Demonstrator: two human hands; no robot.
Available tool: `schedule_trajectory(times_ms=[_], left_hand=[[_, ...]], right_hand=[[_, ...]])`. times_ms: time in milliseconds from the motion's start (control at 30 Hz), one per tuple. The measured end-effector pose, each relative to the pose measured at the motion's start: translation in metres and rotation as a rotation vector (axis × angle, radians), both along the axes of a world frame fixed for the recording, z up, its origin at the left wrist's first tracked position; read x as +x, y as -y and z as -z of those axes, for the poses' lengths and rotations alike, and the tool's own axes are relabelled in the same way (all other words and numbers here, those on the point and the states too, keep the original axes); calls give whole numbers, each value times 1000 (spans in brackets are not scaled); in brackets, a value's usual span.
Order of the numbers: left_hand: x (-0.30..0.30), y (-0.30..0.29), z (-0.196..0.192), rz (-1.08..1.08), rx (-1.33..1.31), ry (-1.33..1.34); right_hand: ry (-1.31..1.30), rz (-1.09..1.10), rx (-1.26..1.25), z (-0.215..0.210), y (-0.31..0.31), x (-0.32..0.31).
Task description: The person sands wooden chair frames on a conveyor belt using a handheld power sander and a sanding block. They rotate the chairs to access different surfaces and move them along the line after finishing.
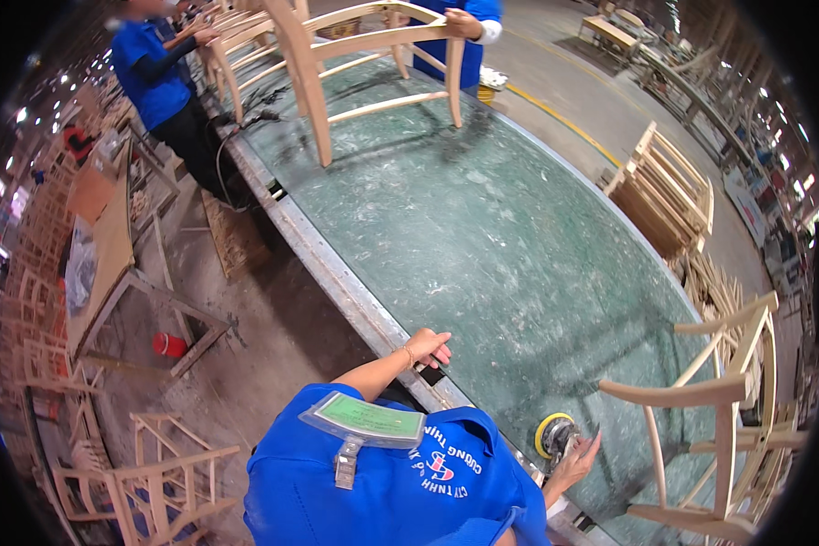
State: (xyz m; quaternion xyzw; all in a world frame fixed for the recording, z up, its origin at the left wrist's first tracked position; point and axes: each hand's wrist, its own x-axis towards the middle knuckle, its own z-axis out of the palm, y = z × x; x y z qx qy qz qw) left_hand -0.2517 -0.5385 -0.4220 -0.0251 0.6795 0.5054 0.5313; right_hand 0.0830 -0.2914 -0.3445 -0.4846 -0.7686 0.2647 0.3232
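Note:
My left hand (429, 348) is over the near edge of a long green-topped table (446, 246), its fingers loosely stretched out and holding nothing. Low on the right, my right hand (573, 468) has its fingers extended and apart beside a round power sander (558, 437). The sander is tilted, showing a yellow-rimmed disc and a dark body; its thumb-side contact with my hand is hard to make out. Just right of that hand, a pale wooden chair frame (723, 400) lies over the table's end.
At the far end, a person's hand (464, 25) holds another wooden chair frame (373, 41) on the table. A second person in blue (150, 73) works at the left side. Stacked wooden parts (669, 187) stand beyond the right edge; a red bucket (168, 344) is on the floor.

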Motion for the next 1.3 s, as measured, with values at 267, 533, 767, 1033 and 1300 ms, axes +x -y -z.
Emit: schedule_trajectory(times_ms=[267,533,767,1033,1300], left_hand=[[-7,5,-2,-12,95,69],[-60,61,-17,118,298,80],[-218,150,-27,-558,202,-373],[-340,155,-26,-657,151,-727],[-316,79,-127,-335,635,-424]], right_hand=[[-70,-302,-244,1,61,-81],[29,-599,-350,-2,145,-179],[35,-641,-346,-16,187,-252],[38,-597,-388,-13,208,-309],[148,-493,-461,-5,226,-325]])
